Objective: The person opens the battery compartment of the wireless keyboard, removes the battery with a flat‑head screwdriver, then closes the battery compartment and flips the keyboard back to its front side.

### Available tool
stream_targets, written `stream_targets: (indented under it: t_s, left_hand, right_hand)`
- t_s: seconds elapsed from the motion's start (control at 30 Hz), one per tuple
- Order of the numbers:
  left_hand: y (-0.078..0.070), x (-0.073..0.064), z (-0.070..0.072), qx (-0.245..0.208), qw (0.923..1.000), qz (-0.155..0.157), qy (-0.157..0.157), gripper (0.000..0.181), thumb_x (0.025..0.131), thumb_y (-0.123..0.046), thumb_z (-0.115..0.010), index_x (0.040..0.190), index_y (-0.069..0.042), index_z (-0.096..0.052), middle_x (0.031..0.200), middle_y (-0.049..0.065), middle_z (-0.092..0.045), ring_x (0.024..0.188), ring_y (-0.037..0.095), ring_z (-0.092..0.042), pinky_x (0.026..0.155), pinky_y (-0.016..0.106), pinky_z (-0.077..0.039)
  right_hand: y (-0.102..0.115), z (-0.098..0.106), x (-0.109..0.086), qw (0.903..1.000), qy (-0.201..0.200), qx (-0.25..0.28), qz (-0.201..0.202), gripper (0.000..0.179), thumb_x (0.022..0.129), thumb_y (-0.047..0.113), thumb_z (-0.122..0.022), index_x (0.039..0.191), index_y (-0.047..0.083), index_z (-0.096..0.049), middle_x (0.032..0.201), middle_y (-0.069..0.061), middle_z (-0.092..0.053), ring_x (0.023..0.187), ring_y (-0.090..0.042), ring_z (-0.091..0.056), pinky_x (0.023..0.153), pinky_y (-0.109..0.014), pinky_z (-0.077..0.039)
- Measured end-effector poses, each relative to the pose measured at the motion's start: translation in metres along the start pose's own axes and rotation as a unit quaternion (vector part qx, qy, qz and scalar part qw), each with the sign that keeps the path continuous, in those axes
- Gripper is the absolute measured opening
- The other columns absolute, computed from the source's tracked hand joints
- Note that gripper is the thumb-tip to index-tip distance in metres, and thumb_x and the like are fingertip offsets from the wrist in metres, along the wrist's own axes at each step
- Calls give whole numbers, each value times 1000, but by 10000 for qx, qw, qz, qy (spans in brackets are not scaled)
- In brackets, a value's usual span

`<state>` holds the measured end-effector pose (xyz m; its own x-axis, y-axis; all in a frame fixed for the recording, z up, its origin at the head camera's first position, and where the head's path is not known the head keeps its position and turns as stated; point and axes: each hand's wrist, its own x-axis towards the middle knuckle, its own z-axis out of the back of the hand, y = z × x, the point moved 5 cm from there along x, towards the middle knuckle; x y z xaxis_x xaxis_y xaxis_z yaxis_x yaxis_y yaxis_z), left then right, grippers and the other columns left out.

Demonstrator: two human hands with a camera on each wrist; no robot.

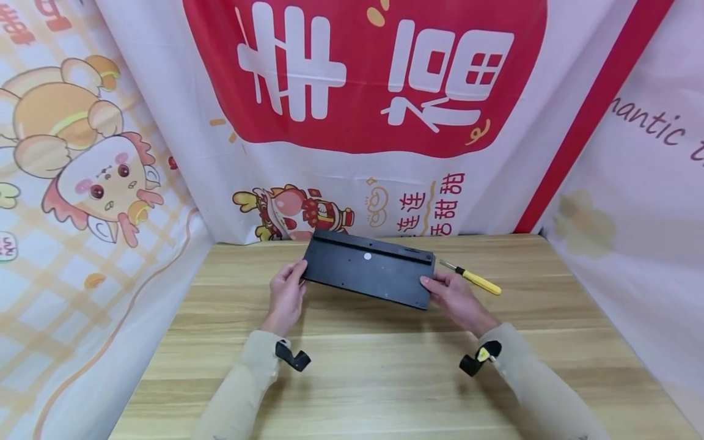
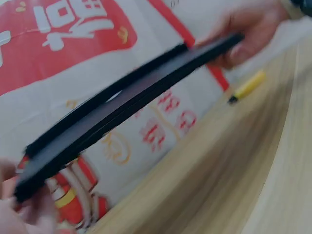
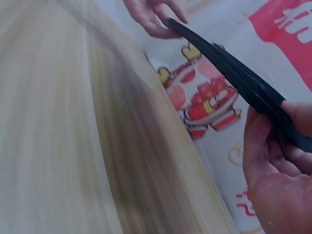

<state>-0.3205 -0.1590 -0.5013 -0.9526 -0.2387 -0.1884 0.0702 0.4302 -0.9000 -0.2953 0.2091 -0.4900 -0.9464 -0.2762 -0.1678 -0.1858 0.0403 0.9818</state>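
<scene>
A thin black keyboard (image 1: 352, 275) is held up off the wooden table, its underside facing the head camera. That face has a raised ridge along the far edge, a small round white sticker and several small holes. My left hand (image 1: 286, 296) grips the left end, thumb on the underside. At the other end my right hand (image 1: 456, 296) pinches the near right corner, thumb on top and fingers beneath in the right wrist view. Both wrist views show the keyboard (image 3: 234, 78) nearly edge-on and tilted. To the right of my right hand lies a yellow-handled screwdriver (image 1: 481, 282).
The wooden table (image 1: 374, 379) meets a white printed cloth (image 1: 495, 201) at its back edge. More printed cloth hangs along the left and right sides. Each sleeved wrist carries a black strap with a mount (image 1: 294, 356) that sticks out inward.
</scene>
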Motion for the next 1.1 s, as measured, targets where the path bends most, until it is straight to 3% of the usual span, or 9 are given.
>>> stream_targets:
  t_s: [0.07,0.1,0.17,0.23,0.3,0.43,0.57,0.87,1.1]
  left_hand:
    - [-2,0,9,802,9963,188,229,33,101,-20,-73,127,-1,-67,112,0,-69,93,6,-70,86,25,-60]
    - [-3,1,13,1292,9906,231,381,35,101,-22,-74,128,-2,-67,112,-1,-69,92,5,-69,90,29,-61]
    - [-4,0,20,2251,9717,241,674,37,99,-26,-76,128,-3,-70,112,1,-71,90,7,-68,94,35,-62]
    - [-4,-1,27,3073,9466,191,953,38,98,-30,-78,124,-5,-72,113,5,-72,89,11,-67,93,39,-62]
    - [-2,-4,32,3629,9234,183,1238,35,97,-33,-79,118,-5,-74,119,9,-71,94,14,-67,91,39,-62]
    - [6,-12,37,4115,8970,369,1570,29,95,-33,-81,103,-6,-74,111,11,-74,89,19,-69,81,34,-61]
    - [11,-17,40,4350,8860,377,1561,26,93,-30,-83,97,-6,-75,91,8,-75,78,21,-70,72,31,-58]
    - [12,-23,42,4636,8758,345,1302,25,93,-28,-83,101,-5,-76,92,9,-77,75,18,-72,70,29,-60]
    - [12,-24,43,4845,8657,178,1243,24,93,-26,-83,97,-4,-75,87,8,-77,73,17,-73,66,28,-58]
  right_hand:
    - [1,7,-2,9997,-72,-222,-94,45,108,28,-63,141,-2,-56,114,1,-69,102,-8,-67,95,-27,-61]
    - [1,9,-3,9992,-115,-340,-157,41,107,29,-64,136,-1,-59,111,2,-69,100,-9,-66,95,-27,-60]
    - [0,14,-3,9979,-115,-597,-242,35,107,30,-65,126,1,-62,104,3,-66,95,-10,-63,91,-27,-59]
    - [-2,18,-1,9955,-87,-882,-346,30,106,32,-67,117,4,-64,97,3,-64,89,-11,-61,86,-27,-57]
    - [-3,22,0,9910,-45,-1280,-386,28,105,34,-67,103,6,-63,86,3,-57,81,-13,-56,78,-27,-53]
    - [-2,29,3,9746,-30,-2199,-429,39,103,37,-70,82,10,-53,73,1,-43,72,-18,-45,67,-30,-41]
    - [-2,30,7,9562,-109,-2889,-456,41,101,38,-73,78,10,-53,71,0,-45,71,-20,-49,63,-29,-41]
    - [-15,27,18,9247,-731,-3665,-730,28,96,35,-79,84,10,-73,76,2,-60,73,-15,-56,61,-26,-43]
    - [-18,18,24,9007,-644,-4252,-620,38,97,31,-78,68,13,-60,61,4,-51,58,-13,-48,51,-25,-34]
